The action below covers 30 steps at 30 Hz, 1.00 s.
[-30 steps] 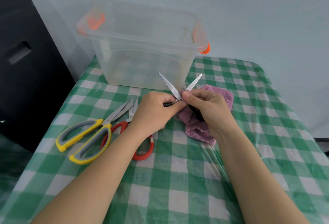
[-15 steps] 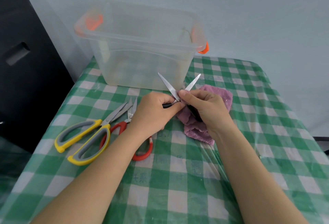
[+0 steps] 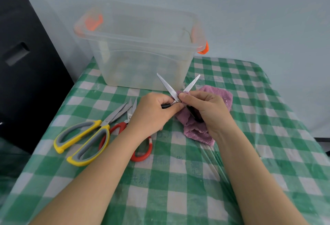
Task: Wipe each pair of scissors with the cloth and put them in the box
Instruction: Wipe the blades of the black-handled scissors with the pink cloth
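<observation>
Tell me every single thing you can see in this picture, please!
clear plastic box with orange latches: 1, see-through, far end of the table, lid off.
black-handled scissors with silver blades: 1, blades spread open, held up in front of the box.
purple terry cloth: 1, purple, under and around the right hand, a corner tucked at the blades' pivot.
yellow-and-grey handled scissors: 1, lying on the table, left side.
red-handled scissors: 1, lying beside the yellow pair, partly under the left arm.
green-and-white checked tablecloth: 1, covers the table.
black object: 1, far left, unclear what.
left hand: 1, grips the black handle.
right hand: 1, pinches the cloth at the pivot.
</observation>
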Available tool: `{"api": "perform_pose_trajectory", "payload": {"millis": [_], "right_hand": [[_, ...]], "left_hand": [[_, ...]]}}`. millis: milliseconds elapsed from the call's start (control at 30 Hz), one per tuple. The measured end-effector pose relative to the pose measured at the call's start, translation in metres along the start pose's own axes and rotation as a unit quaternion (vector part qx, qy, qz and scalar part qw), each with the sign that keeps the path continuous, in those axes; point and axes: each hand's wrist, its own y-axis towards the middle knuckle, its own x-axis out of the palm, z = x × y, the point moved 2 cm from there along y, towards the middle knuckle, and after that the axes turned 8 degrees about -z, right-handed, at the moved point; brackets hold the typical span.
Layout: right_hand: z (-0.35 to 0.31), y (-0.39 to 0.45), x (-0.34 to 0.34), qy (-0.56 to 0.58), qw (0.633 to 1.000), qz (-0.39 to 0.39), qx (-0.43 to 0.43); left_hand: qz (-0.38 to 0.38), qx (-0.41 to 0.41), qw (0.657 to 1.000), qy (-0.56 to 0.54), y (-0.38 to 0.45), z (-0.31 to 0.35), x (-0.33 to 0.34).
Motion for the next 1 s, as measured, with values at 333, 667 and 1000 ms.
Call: {"api": "perform_pose_trajectory", "payload": {"millis": [333,667,1000], "right_hand": [[0.0018,0.0021,-0.0036,-0.010,1.000,-0.005,0.005],[0.0017,-0.0002,0.0021,-0.019,1.000,0.017,0.004],[0.0017,0.0007,-0.0007,-0.027,1.000,0.004,0.011]], "left_hand": [[0.003,0.006,1.000,0.012,0.0000,0.0003,0.0007],[0.004,0.000,1.000,0.012,-0.0003,0.0013,0.0005],[-0.007,-0.009,1.000,-0.003,-0.0010,0.0006,0.0001]]}}
